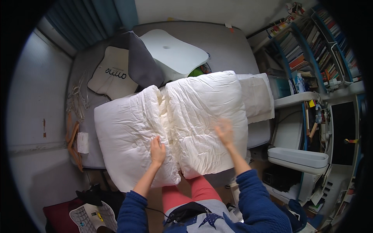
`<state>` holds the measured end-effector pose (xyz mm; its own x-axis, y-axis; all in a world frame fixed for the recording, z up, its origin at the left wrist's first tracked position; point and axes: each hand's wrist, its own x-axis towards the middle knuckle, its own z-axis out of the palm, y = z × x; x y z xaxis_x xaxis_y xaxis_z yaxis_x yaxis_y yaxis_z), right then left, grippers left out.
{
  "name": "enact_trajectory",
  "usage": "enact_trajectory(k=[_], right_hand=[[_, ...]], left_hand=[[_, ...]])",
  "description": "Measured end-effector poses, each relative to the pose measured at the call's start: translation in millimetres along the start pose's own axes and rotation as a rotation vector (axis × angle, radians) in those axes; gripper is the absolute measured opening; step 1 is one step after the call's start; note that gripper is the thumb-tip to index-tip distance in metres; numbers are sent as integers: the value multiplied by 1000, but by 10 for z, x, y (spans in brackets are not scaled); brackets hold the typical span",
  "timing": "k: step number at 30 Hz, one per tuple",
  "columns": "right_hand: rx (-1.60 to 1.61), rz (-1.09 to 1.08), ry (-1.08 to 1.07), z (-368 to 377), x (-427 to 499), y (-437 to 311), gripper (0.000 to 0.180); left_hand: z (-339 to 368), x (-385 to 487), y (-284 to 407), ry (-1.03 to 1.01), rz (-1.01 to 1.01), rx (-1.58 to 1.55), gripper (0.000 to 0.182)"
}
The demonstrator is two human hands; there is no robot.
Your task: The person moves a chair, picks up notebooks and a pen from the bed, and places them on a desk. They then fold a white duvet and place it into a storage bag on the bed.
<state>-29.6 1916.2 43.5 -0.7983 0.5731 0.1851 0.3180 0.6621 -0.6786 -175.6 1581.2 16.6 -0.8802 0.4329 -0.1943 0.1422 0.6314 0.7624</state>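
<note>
A thick white quilt [204, 110] lies across the near part of a bed, folded from both sides so that its two halves meet at a crease in the middle. My left hand [158, 150] is on or just above the left half, close to the crease, fingers apart and holding nothing. Over the right half is my right hand [225, 131], blurred, with its fingers spread and nothing in them; whether it touches the fabric I cannot tell. White and beige folded bedding [258, 97] sticks out from beneath the quilt's right side.
On the grey mattress [233, 52] behind lie a white plastic stool [174, 52], a cushion [112, 72] bearing writing and a grey panel [144, 61]. Wire hangers [81, 96], wooden hangers [74, 142] and a white box [82, 142] are at left. Shelves with books [317, 43] and a white tray [297, 157] stand at right.
</note>
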Motion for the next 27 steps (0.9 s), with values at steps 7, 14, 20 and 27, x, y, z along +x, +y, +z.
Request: enact_trajectory(k=[7, 14, 20, 27], right_hand=[[298, 998, -207, -1302, 33, 1255, 112], [231, 722, -214, -726, -18, 1673, 81], [91, 684, -94, -707, 0, 1209, 51], [267, 442, 121, -905, 147, 120, 30]], left_hand=[[1109, -79, 488, -235, 31, 7, 80], [1718, 286, 269, -361, -319, 87, 90], [1587, 457, 371, -422, -445, 110, 86], [317, 162, 186, 282, 198, 564, 65]])
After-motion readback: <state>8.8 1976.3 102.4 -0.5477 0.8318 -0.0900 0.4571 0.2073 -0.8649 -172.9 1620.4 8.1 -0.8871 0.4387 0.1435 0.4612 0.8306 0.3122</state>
